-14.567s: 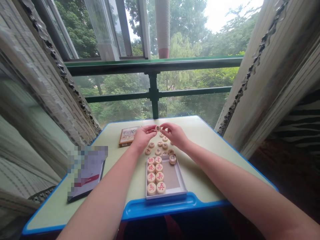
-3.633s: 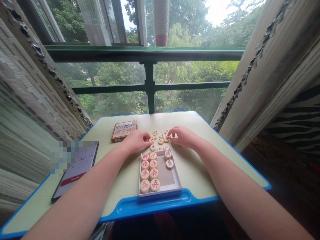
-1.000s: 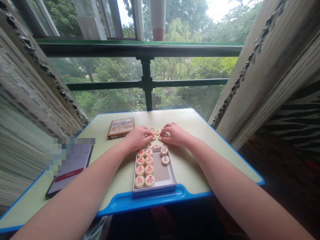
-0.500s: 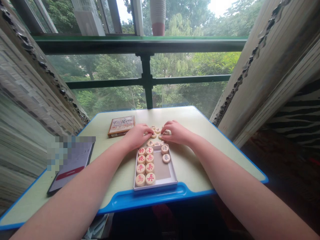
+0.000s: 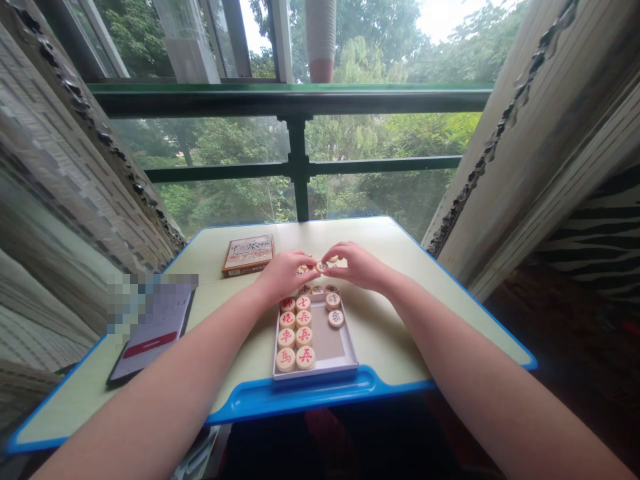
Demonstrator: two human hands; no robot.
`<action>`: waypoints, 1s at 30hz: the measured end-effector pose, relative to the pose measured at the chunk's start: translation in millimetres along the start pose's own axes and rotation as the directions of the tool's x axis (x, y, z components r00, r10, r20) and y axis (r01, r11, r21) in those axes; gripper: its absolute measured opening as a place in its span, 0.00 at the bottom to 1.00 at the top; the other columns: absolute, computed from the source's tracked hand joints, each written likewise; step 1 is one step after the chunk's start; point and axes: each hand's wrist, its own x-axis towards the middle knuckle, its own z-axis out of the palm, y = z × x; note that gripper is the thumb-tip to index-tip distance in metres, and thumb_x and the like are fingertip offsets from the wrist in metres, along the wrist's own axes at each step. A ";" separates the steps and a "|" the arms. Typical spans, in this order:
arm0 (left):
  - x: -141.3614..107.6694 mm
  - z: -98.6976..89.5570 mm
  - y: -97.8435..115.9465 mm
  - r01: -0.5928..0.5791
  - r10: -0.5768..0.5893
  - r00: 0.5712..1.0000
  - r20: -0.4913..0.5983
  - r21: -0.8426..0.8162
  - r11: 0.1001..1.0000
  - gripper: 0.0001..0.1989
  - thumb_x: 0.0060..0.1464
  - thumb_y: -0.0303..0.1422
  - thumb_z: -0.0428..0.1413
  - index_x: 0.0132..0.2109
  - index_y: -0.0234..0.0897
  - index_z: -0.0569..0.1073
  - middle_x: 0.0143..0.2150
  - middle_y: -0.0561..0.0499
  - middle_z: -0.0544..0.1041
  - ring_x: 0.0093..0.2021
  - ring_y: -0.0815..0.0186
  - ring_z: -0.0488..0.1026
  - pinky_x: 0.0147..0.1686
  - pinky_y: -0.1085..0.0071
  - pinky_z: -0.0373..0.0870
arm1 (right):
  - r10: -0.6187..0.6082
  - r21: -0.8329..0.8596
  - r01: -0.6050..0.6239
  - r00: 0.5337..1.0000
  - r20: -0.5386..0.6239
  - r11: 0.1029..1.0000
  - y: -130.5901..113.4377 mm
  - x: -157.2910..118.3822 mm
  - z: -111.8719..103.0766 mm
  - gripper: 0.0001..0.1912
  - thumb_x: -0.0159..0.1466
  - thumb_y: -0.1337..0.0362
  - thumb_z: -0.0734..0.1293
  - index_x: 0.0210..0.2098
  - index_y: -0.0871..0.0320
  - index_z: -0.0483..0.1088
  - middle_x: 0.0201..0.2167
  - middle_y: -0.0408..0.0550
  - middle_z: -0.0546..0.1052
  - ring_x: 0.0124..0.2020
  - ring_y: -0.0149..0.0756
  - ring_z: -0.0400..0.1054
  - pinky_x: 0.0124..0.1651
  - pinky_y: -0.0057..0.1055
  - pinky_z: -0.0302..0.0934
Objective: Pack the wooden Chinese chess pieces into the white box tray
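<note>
Beyond the far edge of the white box tray (image 5: 350,353), my right hand (image 5: 357,265) pinches a round wooden Chinese chess piece (image 5: 323,267) with a dark character. Close against it from the left, my left hand (image 5: 287,275) has its thumb and fingers closed on the same piece's other side. Other pieces are partly hidden behind the fingers. A row of dark-marked pieces (image 5: 317,290) lies just past the tray. Inside the tray, red-marked pieces (image 5: 304,337) fill two columns at the left, and two dark-marked pieces (image 5: 335,319) sit at the upper right.
At the back left of the table (image 5: 410,267) lies a flat brown box (image 5: 249,255) with a printed lid. A tablet (image 5: 160,330) rests on the left side. The blue table edge has a shallow groove (image 5: 300,388) in front. Curtains hang at both sides.
My hands have come together, with a chess piece now raised between their fingertips. The view has shifted slightly. The pieces in the tray have stayed as they were.
</note>
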 end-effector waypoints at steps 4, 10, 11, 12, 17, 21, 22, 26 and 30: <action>-0.4 -0.1 3.0 -0.006 0.004 0.999 -0.037 -0.047 0.999 0.12 0.51 0.38 0.54 0.40 0.39 0.78 0.37 0.49 0.77 0.35 0.65 0.72 0.38 0.70 0.67 | 0.101 0.117 -0.103 0.995 0.019 0.988 -7.8 -2.5 -4.8 0.09 0.55 0.64 0.67 0.36 0.59 0.73 0.33 0.47 0.75 0.35 0.32 0.66 0.38 0.29 0.61; -0.8 -2.0 3.1 -0.002 -0.001 0.999 -0.052 -0.069 0.998 0.14 0.53 0.38 0.52 0.42 0.38 0.77 0.38 0.48 0.76 0.36 0.65 0.72 0.38 0.70 0.67 | 0.183 0.212 -0.188 0.982 0.042 0.959 -13.0 -4.1 -8.2 0.13 0.54 0.65 0.66 0.39 0.61 0.72 0.30 0.46 0.74 0.25 0.26 0.63 0.27 0.25 0.60; -0.8 -2.1 2.7 -0.004 0.000 0.999 -0.052 -0.068 0.998 0.13 0.53 0.38 0.52 0.42 0.38 0.77 0.38 0.48 0.76 0.36 0.65 0.72 0.38 0.70 0.67 | 0.196 0.221 -0.200 0.980 0.041 0.955 -13.4 -4.1 -8.3 0.13 0.54 0.65 0.66 0.39 0.61 0.72 0.29 0.45 0.74 0.24 0.25 0.63 0.26 0.24 0.59; -0.9 -2.2 2.5 -0.005 0.001 0.999 -0.051 -0.065 0.998 0.13 0.53 0.37 0.52 0.42 0.39 0.77 0.38 0.48 0.76 0.35 0.65 0.72 0.38 0.70 0.67 | 0.206 0.229 -0.211 0.977 0.045 0.950 -13.8 -4.0 -8.3 0.13 0.55 0.65 0.65 0.39 0.61 0.72 0.28 0.45 0.73 0.24 0.25 0.62 0.26 0.24 0.59; -1.0 -2.9 2.7 -0.013 0.010 0.999 -0.046 -0.062 0.998 0.14 0.52 0.38 0.54 0.43 0.39 0.77 0.38 0.48 0.76 0.36 0.65 0.72 0.38 0.71 0.67 | 0.208 0.244 -0.218 0.976 0.064 0.945 -14.7 -3.9 -8.0 0.13 0.55 0.63 0.65 0.39 0.62 0.72 0.26 0.44 0.73 0.22 0.24 0.61 0.24 0.23 0.57; -0.9 -3.2 3.5 -0.020 0.015 0.997 -0.080 -0.062 0.998 0.17 0.50 0.40 0.55 0.44 0.37 0.76 0.39 0.47 0.76 0.37 0.65 0.73 0.38 0.71 0.68 | 0.194 0.256 -0.205 0.979 0.067 0.945 -13.7 -4.4 -8.1 0.13 0.55 0.63 0.65 0.38 0.61 0.72 0.27 0.44 0.73 0.23 0.24 0.61 0.25 0.23 0.57; -1.0 -3.1 3.6 -0.024 0.018 0.996 -0.085 -0.062 0.998 0.16 0.51 0.40 0.55 0.44 0.37 0.77 0.38 0.47 0.76 0.36 0.65 0.73 0.38 0.71 0.68 | 0.194 0.259 -0.205 0.979 0.069 0.944 -13.3 -4.4 -8.0 0.13 0.55 0.63 0.65 0.38 0.61 0.73 0.27 0.44 0.73 0.23 0.24 0.61 0.25 0.23 0.57; -1.8 -3.5 4.2 -0.036 0.031 0.996 -0.085 -0.052 0.998 0.14 0.52 0.38 0.54 0.42 0.37 0.77 0.37 0.48 0.77 0.34 0.66 0.72 0.37 0.72 0.68 | 0.201 0.256 -0.211 0.977 0.067 0.943 -12.3 -3.8 -6.7 0.12 0.53 0.63 0.66 0.36 0.62 0.73 0.27 0.44 0.73 0.23 0.24 0.61 0.26 0.24 0.57; -1.6 -3.0 5.0 -0.039 0.034 0.996 -0.086 -0.056 0.998 0.13 0.52 0.38 0.55 0.41 0.37 0.78 0.36 0.48 0.77 0.32 0.67 0.72 0.36 0.72 0.68 | 0.204 0.249 -0.210 0.978 0.054 0.945 -10.2 -3.8 -5.1 0.12 0.53 0.64 0.67 0.35 0.62 0.73 0.28 0.45 0.74 0.24 0.25 0.63 0.27 0.24 0.58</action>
